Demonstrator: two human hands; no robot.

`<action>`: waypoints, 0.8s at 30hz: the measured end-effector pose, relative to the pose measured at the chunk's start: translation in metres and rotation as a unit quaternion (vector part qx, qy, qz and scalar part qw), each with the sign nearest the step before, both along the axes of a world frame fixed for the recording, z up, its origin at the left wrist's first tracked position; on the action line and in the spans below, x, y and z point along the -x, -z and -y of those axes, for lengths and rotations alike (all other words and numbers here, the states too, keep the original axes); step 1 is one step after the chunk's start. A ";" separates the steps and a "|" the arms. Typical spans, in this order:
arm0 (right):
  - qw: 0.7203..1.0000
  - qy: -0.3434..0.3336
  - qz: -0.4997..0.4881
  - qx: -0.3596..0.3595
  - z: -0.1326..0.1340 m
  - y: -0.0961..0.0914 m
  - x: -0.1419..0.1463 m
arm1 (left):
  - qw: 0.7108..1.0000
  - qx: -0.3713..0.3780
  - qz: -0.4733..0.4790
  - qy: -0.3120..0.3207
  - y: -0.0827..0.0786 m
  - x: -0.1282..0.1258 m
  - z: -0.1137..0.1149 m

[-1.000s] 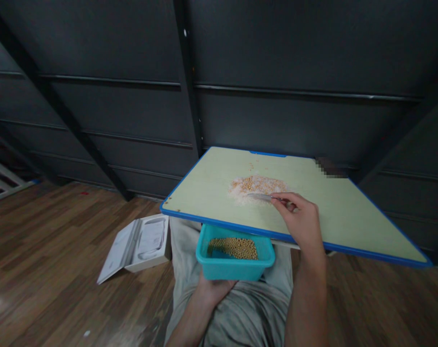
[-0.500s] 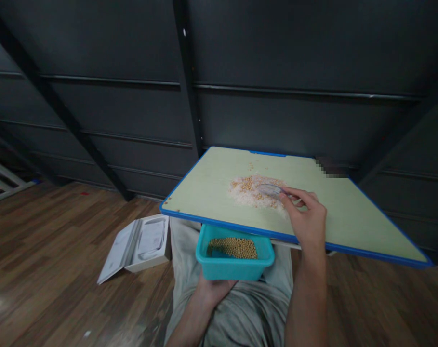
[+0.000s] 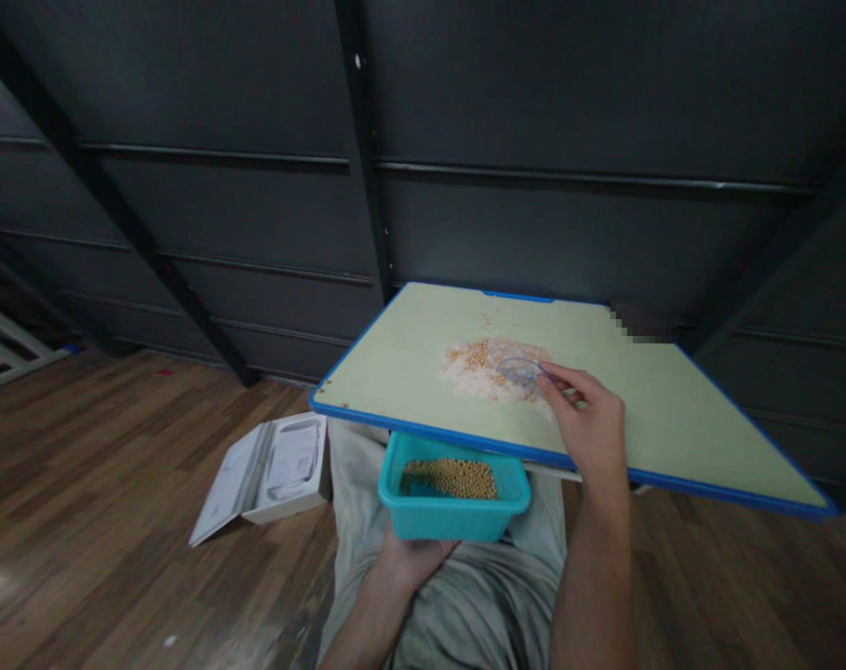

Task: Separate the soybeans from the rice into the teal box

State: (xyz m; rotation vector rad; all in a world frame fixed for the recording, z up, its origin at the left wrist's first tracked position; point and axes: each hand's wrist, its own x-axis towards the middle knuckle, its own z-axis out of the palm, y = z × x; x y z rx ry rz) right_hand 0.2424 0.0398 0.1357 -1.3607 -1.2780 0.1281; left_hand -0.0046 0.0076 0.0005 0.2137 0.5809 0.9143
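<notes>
My right hand is closed in a pinch on the near end of a clear, oval, spoon-like scoop. The scoop rests in a spread pile of white rice-like grains mixed with yellow soybeans on a pale-green board with a blue rim. On my lap, my left hand holds a teal plastic tub from below, its fingers partly hidden under the base. Round soybeans cover part of the tub's floor. The tub's far rim sits just under the board's near edge.
A few stray beans lie beyond the pile, and some sit at the board's left corner. On the wooden floor to the left lies an opened white box. A dark panelled wall rises behind the board.
My right hand has shifted slightly left with the scoop, which has tipped a little within the pile. My left hand and the tub stay in place.
</notes>
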 end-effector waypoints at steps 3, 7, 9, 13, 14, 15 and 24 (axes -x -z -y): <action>1.000 -0.012 0.001 0.003 0.001 -0.001 0.001 | 1.000 0.003 -0.016 0.003 0.000 0.000 0.000; 1.000 -0.022 0.002 -0.002 0.002 -0.003 0.001 | 1.000 -0.005 -0.018 0.001 -0.001 -0.001 0.000; 1.000 -0.027 0.002 -0.004 0.002 -0.004 0.002 | 1.000 -0.002 -0.028 -0.003 -0.003 -0.001 0.001; 0.999 -0.032 -0.004 -0.007 0.004 -0.006 0.003 | 0.999 0.009 -0.037 -0.010 -0.007 -0.001 0.002; 0.999 -0.032 -0.008 -0.007 0.004 -0.006 0.003 | 0.999 0.013 -0.037 -0.012 -0.008 -0.001 0.002; 0.999 -0.033 -0.012 -0.007 0.004 -0.007 0.003 | 0.999 0.016 -0.037 -0.014 -0.009 -0.001 0.002; 0.998 -0.060 -0.012 0.005 0.006 -0.009 0.005 | 0.999 0.032 -0.038 -0.020 -0.018 -0.003 0.002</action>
